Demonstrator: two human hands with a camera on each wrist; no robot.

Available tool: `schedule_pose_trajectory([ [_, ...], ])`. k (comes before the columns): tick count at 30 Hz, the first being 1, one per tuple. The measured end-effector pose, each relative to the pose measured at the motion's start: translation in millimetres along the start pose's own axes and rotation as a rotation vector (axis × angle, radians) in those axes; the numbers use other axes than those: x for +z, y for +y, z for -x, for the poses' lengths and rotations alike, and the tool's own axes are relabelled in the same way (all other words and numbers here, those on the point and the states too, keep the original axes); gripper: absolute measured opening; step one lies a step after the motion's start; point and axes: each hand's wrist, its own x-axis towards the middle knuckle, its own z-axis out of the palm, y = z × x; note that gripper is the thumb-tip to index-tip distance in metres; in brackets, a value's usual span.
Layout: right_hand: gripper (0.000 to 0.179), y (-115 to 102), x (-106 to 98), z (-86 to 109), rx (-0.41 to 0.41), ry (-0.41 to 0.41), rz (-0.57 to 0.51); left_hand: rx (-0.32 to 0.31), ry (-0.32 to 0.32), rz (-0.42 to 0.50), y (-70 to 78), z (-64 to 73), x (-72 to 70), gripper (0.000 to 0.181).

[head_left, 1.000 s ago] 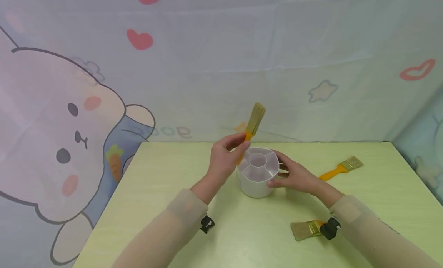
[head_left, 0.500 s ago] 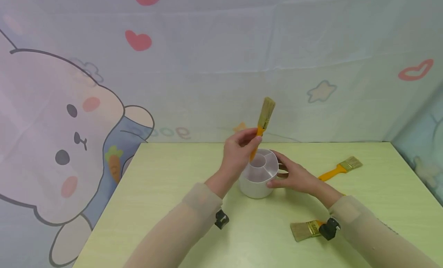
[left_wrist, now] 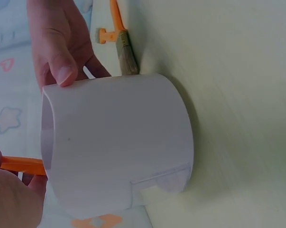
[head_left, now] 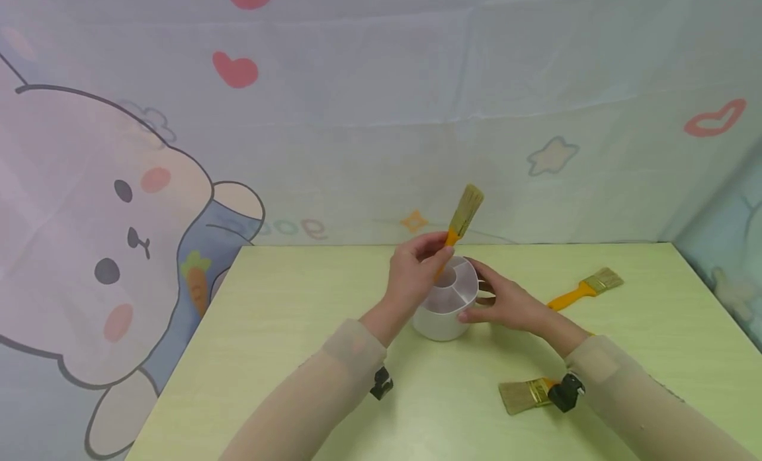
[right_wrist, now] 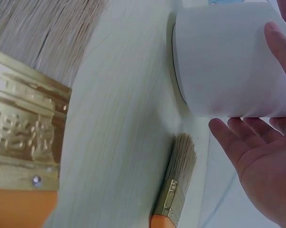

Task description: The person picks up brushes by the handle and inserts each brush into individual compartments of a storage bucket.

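Note:
A white round pen holder (head_left: 439, 323) with several compartments stands upright on the table. My left hand (head_left: 415, 270) pinches the orange handle of a paintbrush (head_left: 466, 211), bristles up and leaning right, above the holder. In the left wrist view that orange handle (left_wrist: 23, 165) passes behind the holder's rim, so its lower end is hidden. My right hand (head_left: 507, 302) grips the holder's right side, thumb at the front and fingers round the back. The right wrist view shows this thumb and fingers along the white wall (right_wrist: 230, 61).
Two more orange-handled paintbrushes lie on the pale yellow table (head_left: 286, 315): one at the back right (head_left: 588, 290), one near the right wrist (head_left: 526, 395), partly under the sleeve. A printed cloth (head_left: 357, 117) hangs behind the table's far edge.
My left hand has moved right with the paintbrush, bringing it over the holder. In the last half second the brush has dropped lower. The right hand and holder have hardly moved.

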Motion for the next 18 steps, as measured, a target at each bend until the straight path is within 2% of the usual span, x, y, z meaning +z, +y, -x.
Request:
schedule_pose_trajectory([
  [7, 0.094, 0.6, -0.6, -0.3, 0.002, -0.013, -0.016, 0.033, 0.001, -0.054, -2.2, 4.2, -2.0, 0.024],
  [12, 0.093, -0.7, -0.6, 0.4, -0.01, -0.012, -0.004, 0.062, 0.004, -0.144, -4.6, 6.1, -2.8, 0.025],
  [18, 0.091, -0.5, -0.2, 0.9, -0.017, -0.015, -0.013, 0.045, 0.025, -0.237, -8.5, 7.6, -4.9, 0.024],
])
